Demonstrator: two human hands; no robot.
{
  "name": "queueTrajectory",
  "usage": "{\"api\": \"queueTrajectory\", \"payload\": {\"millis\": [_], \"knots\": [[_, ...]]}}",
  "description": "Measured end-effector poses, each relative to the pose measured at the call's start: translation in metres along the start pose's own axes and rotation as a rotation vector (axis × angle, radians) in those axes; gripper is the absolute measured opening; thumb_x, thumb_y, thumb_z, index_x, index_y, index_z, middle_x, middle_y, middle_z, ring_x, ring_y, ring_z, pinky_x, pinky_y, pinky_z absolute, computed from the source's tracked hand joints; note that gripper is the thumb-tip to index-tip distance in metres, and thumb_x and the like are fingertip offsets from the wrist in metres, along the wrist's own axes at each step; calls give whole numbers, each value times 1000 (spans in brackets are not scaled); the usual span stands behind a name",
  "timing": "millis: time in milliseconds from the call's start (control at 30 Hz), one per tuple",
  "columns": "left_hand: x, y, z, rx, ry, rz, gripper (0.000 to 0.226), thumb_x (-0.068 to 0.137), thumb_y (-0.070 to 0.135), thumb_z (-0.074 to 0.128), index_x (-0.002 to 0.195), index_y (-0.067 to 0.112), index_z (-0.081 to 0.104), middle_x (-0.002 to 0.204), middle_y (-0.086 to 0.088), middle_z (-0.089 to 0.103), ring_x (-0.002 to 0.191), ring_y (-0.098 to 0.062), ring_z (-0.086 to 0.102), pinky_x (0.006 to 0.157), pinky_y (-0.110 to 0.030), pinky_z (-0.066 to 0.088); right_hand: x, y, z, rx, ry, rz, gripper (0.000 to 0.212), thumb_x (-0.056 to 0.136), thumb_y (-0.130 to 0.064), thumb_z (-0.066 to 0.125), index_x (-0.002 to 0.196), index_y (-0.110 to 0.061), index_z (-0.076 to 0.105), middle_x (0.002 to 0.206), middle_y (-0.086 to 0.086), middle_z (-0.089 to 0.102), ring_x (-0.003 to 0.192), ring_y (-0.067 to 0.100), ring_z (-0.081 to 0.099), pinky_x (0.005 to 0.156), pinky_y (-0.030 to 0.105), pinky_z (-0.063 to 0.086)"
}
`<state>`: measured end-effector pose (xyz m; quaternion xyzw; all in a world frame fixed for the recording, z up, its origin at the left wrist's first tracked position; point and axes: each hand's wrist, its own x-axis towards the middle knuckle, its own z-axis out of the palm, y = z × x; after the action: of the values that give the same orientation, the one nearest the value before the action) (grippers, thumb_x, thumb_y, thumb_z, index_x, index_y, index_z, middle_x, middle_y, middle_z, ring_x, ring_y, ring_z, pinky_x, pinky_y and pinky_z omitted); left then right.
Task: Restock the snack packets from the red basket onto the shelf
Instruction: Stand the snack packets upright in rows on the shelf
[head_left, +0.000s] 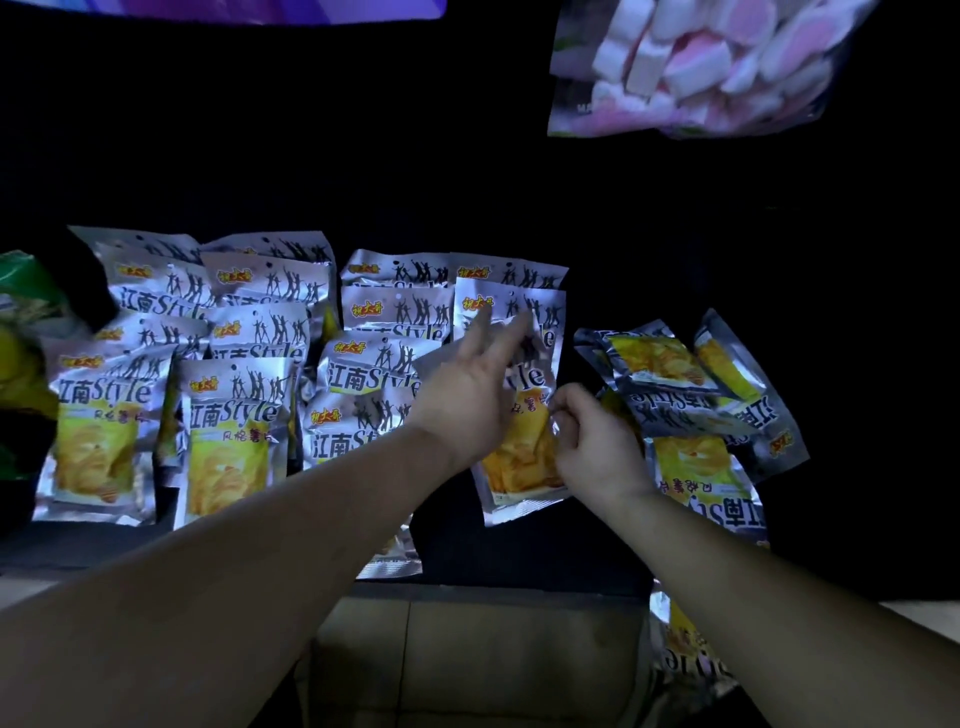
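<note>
1. Shelf (519, 556): dark, dimly lit, front edge toward camera.
2. Silver chip packets (234, 431): upright, overlapping rows, left and centre.
3. Loose packets (691, 395): heaped upside down, right.
4. Green bag (26, 332): far left edge.

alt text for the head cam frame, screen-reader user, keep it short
Two bare hands adjust a silver chip packet on a dark shelf: left hand open against it, right hand pinching its edge. Upright packet rows stand left; a loose pile lies right.
</note>
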<state>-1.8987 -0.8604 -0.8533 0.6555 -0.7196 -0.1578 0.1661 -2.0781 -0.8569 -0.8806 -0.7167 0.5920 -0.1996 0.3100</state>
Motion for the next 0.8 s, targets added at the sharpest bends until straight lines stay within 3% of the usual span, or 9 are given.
{"api": "queueTrajectory", "payload": {"millis": [67,133,167,267,400,467,567,667,800], "knots": [[6,-6,-5,-49,75,-56,83,97,12,56,160,39,9,166,-10,27,91,-36,70,67,-48,61,0,2,-1,0,-51,-7,29,102,-9,47,97,-38,49,68,-18,51,62,0,48,57,27,44],[11,-12,-10,-156,97,-111,65,99,11,52,156,31,27,130,-11,64,90,-32,69,71,-49,60,1,7,0,22,-40,27,25,104,-14,48,98,-38,49,75,-16,59,69,9,57,62,34,51],[13,-14,-12,-166,104,-136,55,100,11,50,150,28,36,114,-9,71,88,-31,68,71,-49,60,1,10,0,44,-22,54,20,104,-18,48,100,-38,50,81,-13,64,75,15,62,67,40,55],[12,-11,-14,-121,96,-184,37,101,12,48,136,26,47,107,-7,73,82,-30,69,65,-46,60,-2,10,0,80,-3,70,18,102,-23,55,105,-38,45,94,-12,67,84,17,67,74,45,58],[11,-2,-12,-27,110,-202,30,99,13,51,125,28,47,95,-3,70,78,-28,66,58,-37,53,-7,12,4,19,-46,51,24,97,-17,59,95,-32,40,78,-5,64,70,19,66,61,48,55],[12,-6,-10,14,184,-188,24,99,15,53,120,25,50,91,-4,66,77,-27,60,62,-37,51,-8,16,6,6,-51,55,21,96,-15,58,93,-29,43,77,-4,64,70,20,65,60,46,54],[11,-13,-7,-3,241,-117,11,95,11,57,101,20,53,81,-2,63,79,-24,55,68,-35,36,-5,20,7,120,6,118,25,96,-5,53,86,-27,49,76,-6,62,72,19,60,62,38,49],[8,-25,-4,-189,135,-156,23,88,-3,56,88,18,49,68,3,58,66,-22,57,52,-31,36,1,24,5,120,5,163,33,94,-1,48,81,-31,55,80,-8,65,77,18,62,66,36,51],[4,-38,-1,-193,109,-148,36,85,-10,57,85,26,54,75,2,62,68,-24,61,52,-29,42,7,25,6,92,-55,180,37,94,-4,48,82,-35,62,92,-9,70,85,18,65,74,34,55]]}}
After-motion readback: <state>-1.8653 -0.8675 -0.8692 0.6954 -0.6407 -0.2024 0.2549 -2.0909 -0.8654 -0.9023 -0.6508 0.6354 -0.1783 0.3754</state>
